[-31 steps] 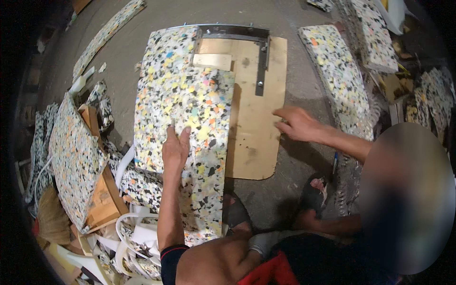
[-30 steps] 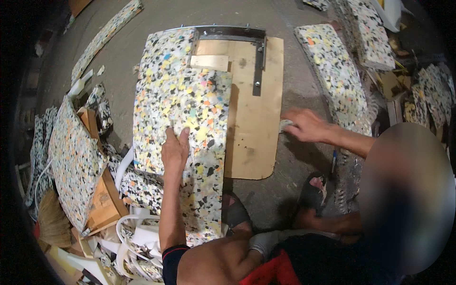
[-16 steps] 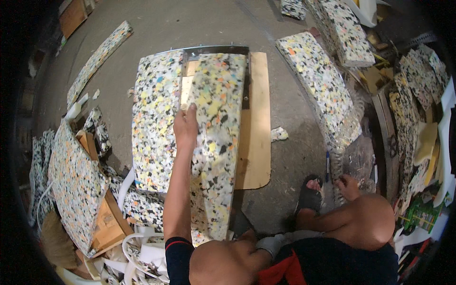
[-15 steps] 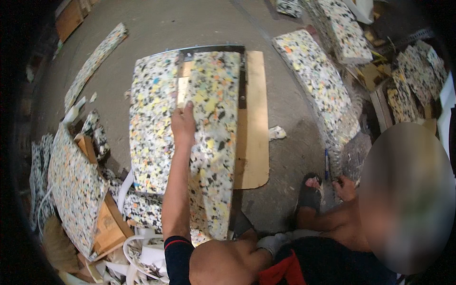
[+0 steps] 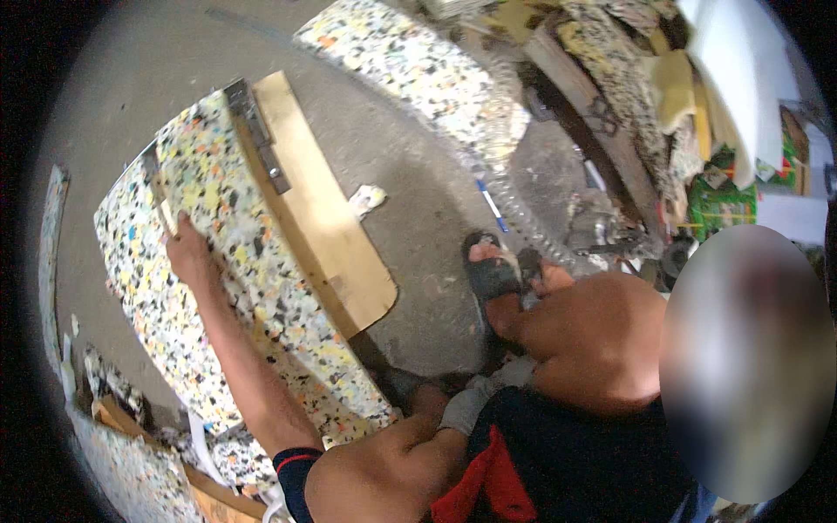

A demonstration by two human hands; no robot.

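Beneath the left hand, clamped on its edge, foam could tear if yanked; the right hand's grip is unclear.

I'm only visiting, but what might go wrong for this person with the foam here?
The speckled foam could shift, since only the left hand is seen on it. Its edge might snag on the dark metal bracket, which lies right beside it with a bolt head showing. The pale coil on the floor runs close to the black sandal, so it could perhaps catch a foot.
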